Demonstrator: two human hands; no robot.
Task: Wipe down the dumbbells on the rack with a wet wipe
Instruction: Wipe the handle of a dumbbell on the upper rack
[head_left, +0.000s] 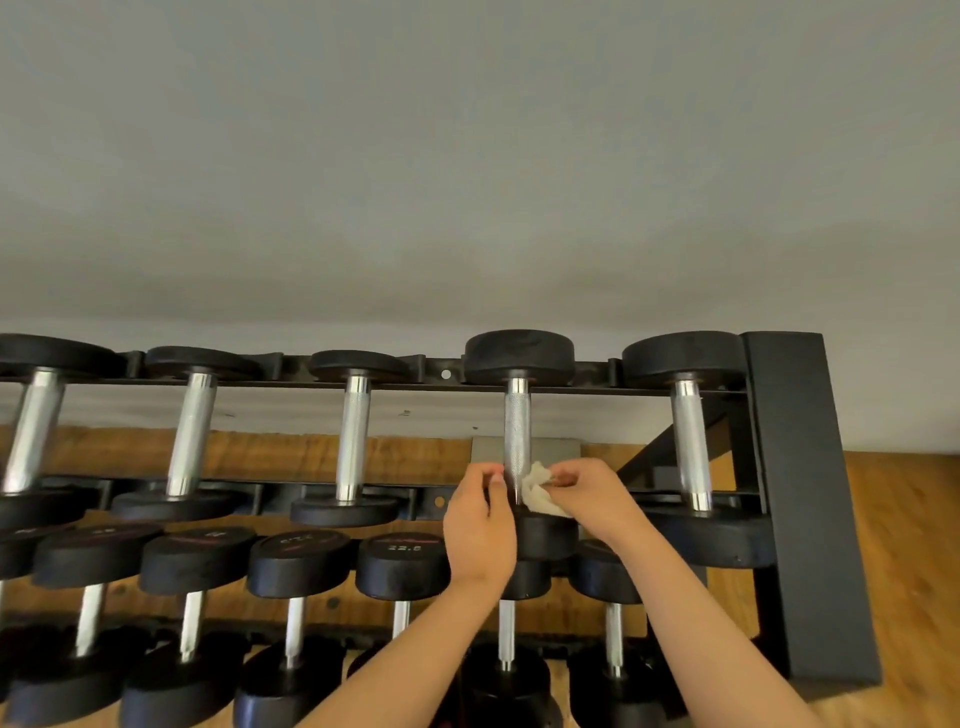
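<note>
A black rack (800, 467) holds two rows of black dumbbells with chrome handles. On the upper row, the fourth dumbbell from the left (518, 415) has both my hands at the near end of its handle. My right hand (589, 493) pinches a crumpled white wet wipe (537, 491) against the right side of the chrome bar. Just left of the bar, my left hand (480, 525) has its thumb and fingertips pinched together; whether they touch the wipe or the bar is hidden. The dumbbell's near head is partly covered by my hands.
Other upper-row dumbbells (353, 436) stand to the left and one (691, 441) to the right. The lower row (298, 597) runs below my forearms. The rack's thick black end post stands at right. A grey wall is behind and wooden flooring (909, 571) beneath.
</note>
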